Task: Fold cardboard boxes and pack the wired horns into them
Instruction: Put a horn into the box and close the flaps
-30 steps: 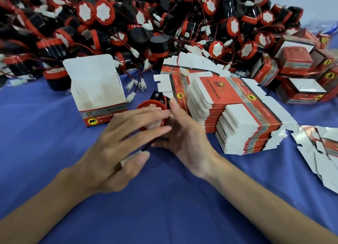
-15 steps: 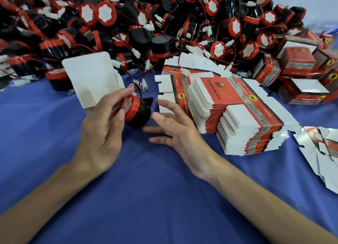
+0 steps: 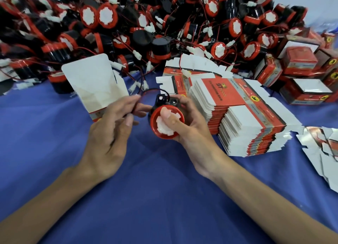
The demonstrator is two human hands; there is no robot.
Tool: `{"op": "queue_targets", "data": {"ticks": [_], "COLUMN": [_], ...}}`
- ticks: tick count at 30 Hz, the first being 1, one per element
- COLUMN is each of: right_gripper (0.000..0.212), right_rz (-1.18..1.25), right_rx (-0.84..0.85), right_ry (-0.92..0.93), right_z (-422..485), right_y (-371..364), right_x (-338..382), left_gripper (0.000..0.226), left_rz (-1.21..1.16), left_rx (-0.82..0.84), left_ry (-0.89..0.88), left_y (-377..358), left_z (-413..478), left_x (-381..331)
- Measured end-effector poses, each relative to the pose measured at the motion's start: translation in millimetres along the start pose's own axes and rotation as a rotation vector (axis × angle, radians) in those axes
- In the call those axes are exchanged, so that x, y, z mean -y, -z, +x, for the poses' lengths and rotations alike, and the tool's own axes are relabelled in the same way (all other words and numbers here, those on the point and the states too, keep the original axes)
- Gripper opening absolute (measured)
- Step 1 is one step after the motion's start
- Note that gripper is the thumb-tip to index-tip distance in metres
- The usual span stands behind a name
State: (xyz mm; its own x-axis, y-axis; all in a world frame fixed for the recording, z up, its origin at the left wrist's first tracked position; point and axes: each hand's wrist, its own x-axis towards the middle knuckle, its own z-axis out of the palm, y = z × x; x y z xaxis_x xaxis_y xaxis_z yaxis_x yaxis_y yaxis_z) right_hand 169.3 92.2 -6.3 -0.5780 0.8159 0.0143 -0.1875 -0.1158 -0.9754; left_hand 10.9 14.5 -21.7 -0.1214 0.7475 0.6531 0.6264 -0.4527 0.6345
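Two hands were busy at the middle of the view, both over the blue cloth [image 3: 155,198]. The right hand [image 3: 184,132] gripped one horn [image 3: 161,128], thumb pressed on its white face inside the red rim, fingers curled round the black body behind, so the horn was up off the cloth with its face tilted toward the camera. The left hand [image 3: 109,133] sat just at 9 o'clock of the horn, palm turned in, pinching the horn's thin dark wire [image 3: 134,109] between its fingertips; the wire looped up and over the top of the horn to the bracket at the back. An open box [image 3: 91,86] stood at 10 o'clock of the horn, right behind the left hand, its white lid flap sticking up and its lower part hidden by the fingers. A stack of flats [image 3: 237,115] lay at 3 o'clock, just beside the right hand, fanned out a bit. Tons of horns made a pile [image 3: 146,24] across 12 o'clock, wires and white plugs tangled everywhere. Closed boxes [image 3: 301,60] were heaped at 2 o'clock, and a few loose flats [image 3: 325,152] lay at 4 o'clock by the edge of the view.
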Motion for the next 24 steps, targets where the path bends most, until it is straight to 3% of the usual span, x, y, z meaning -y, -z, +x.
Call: {"op": "queue_targets", "data": {"ticks": [2,6,9,15,20,24], "right_gripper": [0.037,0.037,0.044,0.049,0.038,0.045], "right_rz": [-0.019,0.000,0.108,0.326,-0.034,-0.086], "right_rx": [-0.016,-0.041,-0.011,0.045,-0.007,-0.026], "right_ry": [0.039,0.075,0.035,0.013,0.140,0.149], "right_z": [-0.8,-1.1,-2.0,-2.6,-3.9,-5.2], "right_y": [-0.8,-0.9,-2.6,-4.6,-9.6,-5.5], "right_x": [1.2,3.3,1.1,1.8,1.8,4.1], "left_gripper": [0.037,0.028,0.042,0.038,0.037,0.037], "left_rz": [0.009,0.271,0.319,0.349,0.254,0.263], "left_rx": [0.032,0.107,0.109,0.131,0.235,0.248], "left_ry": [0.044,-0.045,-0.048,-0.009,0.055,0.031], "left_y": [0.2,0.6,-0.7,0.2,-0.4,0.0], "left_z": [-0.4,1.2,2.0,-0.1,-2.4,0.4], "left_x": [0.6,3.7,3.2,5.6,7.6,3.8]}}
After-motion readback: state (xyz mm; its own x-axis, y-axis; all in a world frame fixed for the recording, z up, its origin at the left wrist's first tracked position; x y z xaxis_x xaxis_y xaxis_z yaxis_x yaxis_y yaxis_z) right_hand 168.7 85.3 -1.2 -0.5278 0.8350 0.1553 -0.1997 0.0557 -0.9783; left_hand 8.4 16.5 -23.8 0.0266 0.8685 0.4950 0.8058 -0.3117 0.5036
